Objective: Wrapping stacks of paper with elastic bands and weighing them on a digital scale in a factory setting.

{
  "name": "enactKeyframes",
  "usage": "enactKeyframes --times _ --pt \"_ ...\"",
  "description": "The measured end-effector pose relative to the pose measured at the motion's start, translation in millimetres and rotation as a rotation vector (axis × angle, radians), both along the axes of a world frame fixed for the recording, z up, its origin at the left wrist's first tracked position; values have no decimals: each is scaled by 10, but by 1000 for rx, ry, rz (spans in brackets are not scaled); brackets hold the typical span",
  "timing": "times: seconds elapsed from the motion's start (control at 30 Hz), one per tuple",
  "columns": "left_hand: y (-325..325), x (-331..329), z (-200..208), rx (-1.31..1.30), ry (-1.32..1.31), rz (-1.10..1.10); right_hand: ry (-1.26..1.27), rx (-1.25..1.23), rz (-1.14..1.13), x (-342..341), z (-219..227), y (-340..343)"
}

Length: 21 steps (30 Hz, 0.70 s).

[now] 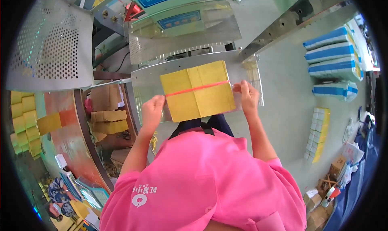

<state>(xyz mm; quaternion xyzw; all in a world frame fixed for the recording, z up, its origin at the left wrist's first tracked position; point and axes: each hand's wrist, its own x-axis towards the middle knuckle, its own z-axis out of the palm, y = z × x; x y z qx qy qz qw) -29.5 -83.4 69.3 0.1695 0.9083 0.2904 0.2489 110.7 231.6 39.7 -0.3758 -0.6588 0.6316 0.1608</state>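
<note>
A flat stack of yellow card or paper (pixel 210 95) lies slightly turned on a metal work table (pixel 145 81) in front of me. A thin red band (pixel 198 88) runs across its top from side to side, over a crease down the middle. My left hand (pixel 153 113) is closed at the stack's left edge, its fingertips on the band's end. My right hand (pixel 247 95) is closed just beside the right edge, close to the band's other end; what its curled fingers hold, if anything, is hidden.
Behind the table stands a machine with a clear guard (pixel 190 25). A perforated metal panel (pixel 52 49) rises at left, above stacked yellow bundles (pixel 24 122). At right are blue-and-white wrapped packs (pixel 331 55) and a row of white-and-yellow bundles (pixel 317 134). A person (pixel 60 208) is at lower left.
</note>
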Motion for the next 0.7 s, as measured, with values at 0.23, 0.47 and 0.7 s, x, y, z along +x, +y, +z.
enactKeyframes --times 0.23,0.47,0.7 --pt "69 -203 -329 639 -602 524 52 -320 66 -287 32 -146" --pt "513 -127 -214 874 -790 589 82 -241 99 -170 5 -379" --pt "471 -174 -310 596 -748 441 0 -13 -151 201 -623 -380"
